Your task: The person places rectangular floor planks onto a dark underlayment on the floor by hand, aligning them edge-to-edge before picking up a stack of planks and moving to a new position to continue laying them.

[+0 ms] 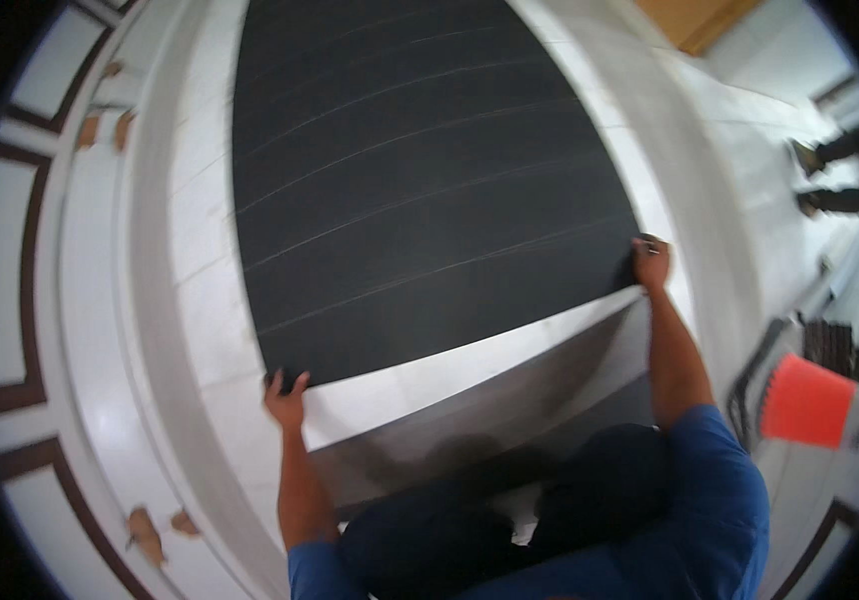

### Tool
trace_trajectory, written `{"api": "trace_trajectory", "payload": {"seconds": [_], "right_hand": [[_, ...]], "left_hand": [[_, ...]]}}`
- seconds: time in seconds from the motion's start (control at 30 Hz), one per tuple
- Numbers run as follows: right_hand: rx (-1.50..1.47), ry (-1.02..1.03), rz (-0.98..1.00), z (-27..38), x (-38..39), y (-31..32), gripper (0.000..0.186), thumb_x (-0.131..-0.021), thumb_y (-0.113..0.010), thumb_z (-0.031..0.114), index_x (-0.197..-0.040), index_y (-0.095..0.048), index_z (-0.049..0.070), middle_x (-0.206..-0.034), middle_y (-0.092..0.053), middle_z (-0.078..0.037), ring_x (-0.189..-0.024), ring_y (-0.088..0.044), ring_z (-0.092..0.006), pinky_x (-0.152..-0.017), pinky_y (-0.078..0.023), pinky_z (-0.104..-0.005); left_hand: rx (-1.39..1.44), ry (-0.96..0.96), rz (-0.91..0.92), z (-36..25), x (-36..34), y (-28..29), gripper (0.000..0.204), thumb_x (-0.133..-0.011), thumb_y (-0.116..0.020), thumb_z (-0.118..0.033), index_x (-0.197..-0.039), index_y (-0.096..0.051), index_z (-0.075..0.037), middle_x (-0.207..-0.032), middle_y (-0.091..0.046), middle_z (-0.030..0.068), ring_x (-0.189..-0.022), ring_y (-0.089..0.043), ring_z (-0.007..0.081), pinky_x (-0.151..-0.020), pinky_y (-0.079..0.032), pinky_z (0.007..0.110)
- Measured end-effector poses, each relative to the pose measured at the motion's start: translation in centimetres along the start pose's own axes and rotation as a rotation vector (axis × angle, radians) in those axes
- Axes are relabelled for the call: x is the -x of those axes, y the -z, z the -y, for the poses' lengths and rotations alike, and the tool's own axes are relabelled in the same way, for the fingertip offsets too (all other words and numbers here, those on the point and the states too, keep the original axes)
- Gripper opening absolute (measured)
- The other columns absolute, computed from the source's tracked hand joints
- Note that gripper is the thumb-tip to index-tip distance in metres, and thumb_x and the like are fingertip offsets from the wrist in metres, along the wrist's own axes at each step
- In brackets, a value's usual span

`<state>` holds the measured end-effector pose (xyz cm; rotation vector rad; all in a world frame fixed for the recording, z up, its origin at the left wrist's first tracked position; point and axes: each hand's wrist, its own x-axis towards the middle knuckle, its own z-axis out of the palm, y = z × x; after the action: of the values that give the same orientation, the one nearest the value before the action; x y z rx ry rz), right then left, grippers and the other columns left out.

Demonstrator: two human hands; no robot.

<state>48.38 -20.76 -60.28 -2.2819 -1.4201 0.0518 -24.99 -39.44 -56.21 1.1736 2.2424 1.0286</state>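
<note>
A long black sheet with thin pale lines across it stretches away from me over the white tiled floor. At its near left corner, my left hand has its fingers closed over the edge. My right hand grips the near right corner, fingers wrapped round it and partly hidden. Both my arms reach forward, and the near edge runs slantwise between them, higher on the right. A grey band of floor, with shadow on it, lies between that edge and my legs.
Brown shoes lie along the left wall, by dark-framed panels. Another person's legs stand at the far right. Nearer on that side is a red object, perhaps a bucket. A wooden piece shows at the top.
</note>
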Motion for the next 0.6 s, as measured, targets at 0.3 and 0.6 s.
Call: {"api": "trace_trajectory", "payload": {"seconds": [0.3,0.6], "right_hand": [[-0.047,-0.208,0.087,3.4,0.6,2.6,0.039,-0.079,-0.069,0.035,-0.106,-0.067,0.007,-0.105,-0.059,-0.016,-0.101,-0.057,-0.0323,-0.088,-0.046,-0.041],[-0.036,-0.203,0.042,4.2,0.8,2.5,0.035,-0.078,-0.071,0.031,-0.104,-0.068,0.007,-0.103,-0.061,-0.016,-0.095,-0.058,-0.0297,-0.086,-0.046,-0.0376]], "left_hand": [[-0.388,0.035,-0.015,-0.2,0.1,0.5,0.066,-0.065,-0.081,-0.036,-0.116,-0.061,0.001,-0.131,-0.042,0.0339,-0.121,-0.046,0.0413,-0.101,-0.039,0.042],[-0.326,0.046,-0.012,0.5,-0.3,0.9,0.07,-0.062,-0.083,-0.036,-0.117,-0.06,0.001,-0.132,-0.042,0.0324,-0.121,-0.046,0.0403,-0.101,-0.038,0.041]]}}
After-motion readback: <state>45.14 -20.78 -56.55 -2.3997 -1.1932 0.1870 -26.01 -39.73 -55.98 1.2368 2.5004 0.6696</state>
